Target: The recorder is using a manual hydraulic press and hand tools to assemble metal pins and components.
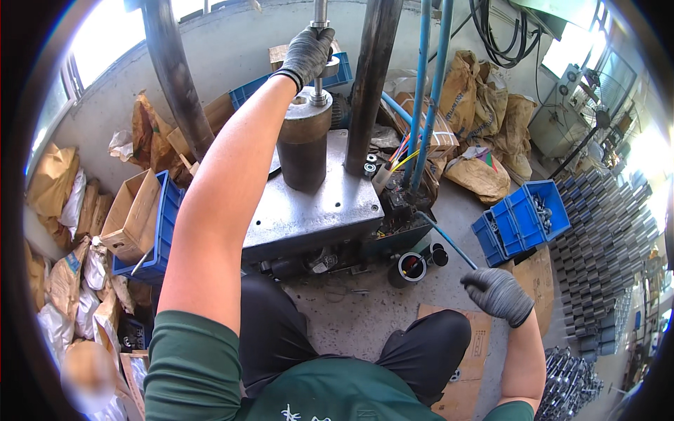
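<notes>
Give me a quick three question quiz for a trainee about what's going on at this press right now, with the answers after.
1. True or false: the left hand grips the thin steel rod above the dark cylinder.
2. Which does the right hand hold? A) a cardboard box B) a thin blue rod C) nothing
3. Fill in: the dark cylinder stands upright on the grey metal ____.

Key: 1 true. 2 B. 3 plate; the blue crates sit apart on the floor to the right.
</notes>
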### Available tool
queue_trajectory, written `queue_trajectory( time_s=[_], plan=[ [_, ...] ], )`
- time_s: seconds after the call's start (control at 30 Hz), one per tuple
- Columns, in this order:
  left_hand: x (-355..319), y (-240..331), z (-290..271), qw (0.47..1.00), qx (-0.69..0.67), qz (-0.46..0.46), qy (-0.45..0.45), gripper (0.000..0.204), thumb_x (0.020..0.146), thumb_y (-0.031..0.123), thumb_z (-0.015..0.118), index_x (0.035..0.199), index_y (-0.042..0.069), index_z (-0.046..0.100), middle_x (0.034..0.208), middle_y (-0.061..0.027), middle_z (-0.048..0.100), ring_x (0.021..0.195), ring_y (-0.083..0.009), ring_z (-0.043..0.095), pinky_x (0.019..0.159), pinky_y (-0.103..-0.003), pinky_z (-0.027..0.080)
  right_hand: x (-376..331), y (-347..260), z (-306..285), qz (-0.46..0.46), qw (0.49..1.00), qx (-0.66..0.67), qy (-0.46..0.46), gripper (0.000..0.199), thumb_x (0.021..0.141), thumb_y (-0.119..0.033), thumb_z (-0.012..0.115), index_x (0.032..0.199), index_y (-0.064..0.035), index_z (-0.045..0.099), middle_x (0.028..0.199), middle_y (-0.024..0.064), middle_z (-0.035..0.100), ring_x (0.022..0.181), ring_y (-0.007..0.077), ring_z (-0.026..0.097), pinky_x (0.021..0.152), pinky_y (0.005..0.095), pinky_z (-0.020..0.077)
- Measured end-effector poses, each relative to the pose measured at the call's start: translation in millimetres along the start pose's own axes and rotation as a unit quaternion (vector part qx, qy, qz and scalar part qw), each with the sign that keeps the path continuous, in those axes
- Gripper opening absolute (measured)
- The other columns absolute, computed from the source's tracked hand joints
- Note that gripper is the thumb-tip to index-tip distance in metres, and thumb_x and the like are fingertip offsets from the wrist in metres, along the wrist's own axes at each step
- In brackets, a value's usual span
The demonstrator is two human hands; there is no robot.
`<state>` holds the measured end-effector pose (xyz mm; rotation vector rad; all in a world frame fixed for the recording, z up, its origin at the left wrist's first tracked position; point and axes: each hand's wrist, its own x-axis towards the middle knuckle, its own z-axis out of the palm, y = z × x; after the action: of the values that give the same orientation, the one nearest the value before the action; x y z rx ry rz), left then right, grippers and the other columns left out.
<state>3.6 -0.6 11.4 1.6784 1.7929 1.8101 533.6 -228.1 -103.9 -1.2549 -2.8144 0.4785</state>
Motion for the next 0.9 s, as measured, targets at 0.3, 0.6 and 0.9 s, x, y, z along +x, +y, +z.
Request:
queue_trajectory(
  time_s=[0.3, 0.6, 0.9],
  plan=[
    [-4, 5, -3, 1.000, 0.023, -0.006, 0.000, 0.040, 0.104, 0.042, 0.059, 0.106, 0.003, 0.067, 0.075, -0.0103, 0.070, 0.071, -0.0238, 0.070, 0.070, -0.041, 0.056, -1, 0, 2, -0.003, 0.999, -0.028, -0.043, 0.025, 0.090, -0.023, 0.063, 0.106, -0.0090, 0.076, 0.093, 0.0180, 0.073, 0.089, 0.0377, 0.071, 0.082, 0.0470, 0.0572],
    [0, -1, 0, 1.000, -0.005, -0.016, -0.019, 0.041, 0.106, 0.042, 0.057, 0.106, 0.002, 0.065, 0.076, -0.0089, 0.068, 0.070, -0.0209, 0.068, 0.069, -0.038, 0.056, -1, 5, 1, 0.006, 0.995, -0.042, -0.085, 0.020, 0.089, -0.015, 0.069, 0.107, -0.0068, 0.075, 0.098, 0.0170, 0.074, 0.093, 0.0359, 0.072, 0.084, 0.0423, 0.0582],
    [-3, -2, 1, 0.999, -0.024, -0.034, -0.024, 0.040, 0.106, 0.041, 0.058, 0.108, 0.002, 0.064, 0.075, -0.0081, 0.067, 0.069, -0.0194, 0.067, 0.067, -0.038, 0.056, 68, 5, -53, -0.048, 0.913, -0.010, 0.405, 0.005, 0.093, -0.007, 0.068, 0.096, -0.0042, 0.069, 0.091, 0.0181, 0.069, 0.081, 0.0365, 0.069, 0.072, 0.0413, 0.0555]
  ],
)
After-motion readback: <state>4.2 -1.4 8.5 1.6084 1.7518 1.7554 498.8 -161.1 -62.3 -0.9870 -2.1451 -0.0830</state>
